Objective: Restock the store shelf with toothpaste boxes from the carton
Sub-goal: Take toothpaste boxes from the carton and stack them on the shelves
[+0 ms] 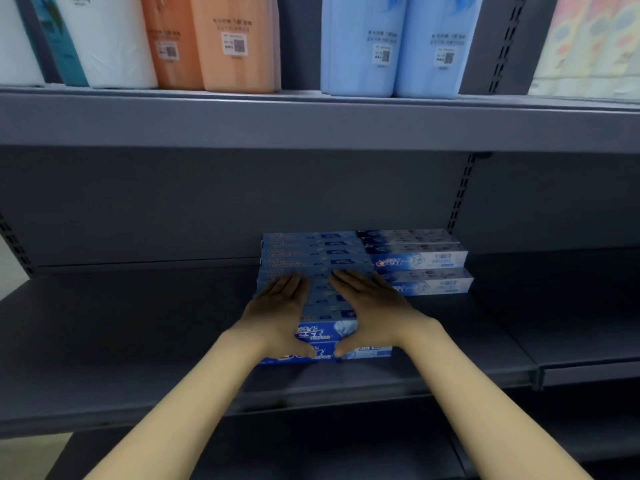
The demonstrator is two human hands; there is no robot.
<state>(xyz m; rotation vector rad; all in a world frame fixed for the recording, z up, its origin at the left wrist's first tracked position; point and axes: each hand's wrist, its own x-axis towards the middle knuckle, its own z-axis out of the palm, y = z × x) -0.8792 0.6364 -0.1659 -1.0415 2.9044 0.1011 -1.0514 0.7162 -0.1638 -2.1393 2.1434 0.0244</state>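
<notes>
Blue boxes (311,271) are stacked on the grey shelf (138,323), just left of a second stack (419,263) near the back panel and touching it. Left hand (282,306) and right hand (370,306) are laid flat on top of the blue stack, fingers straight and close together, with both thumbs pressed against the front face of the boxes. Nothing is gripped, it's more of a squaring-up push. The carton can't be seen from here.

Best done gently, probably: even pressure from both palms so the rows are slid back together and not fanned out. The front faces should be kept flush and labels readable. If one side is pushed harder, the top layer could be skewed.
</notes>
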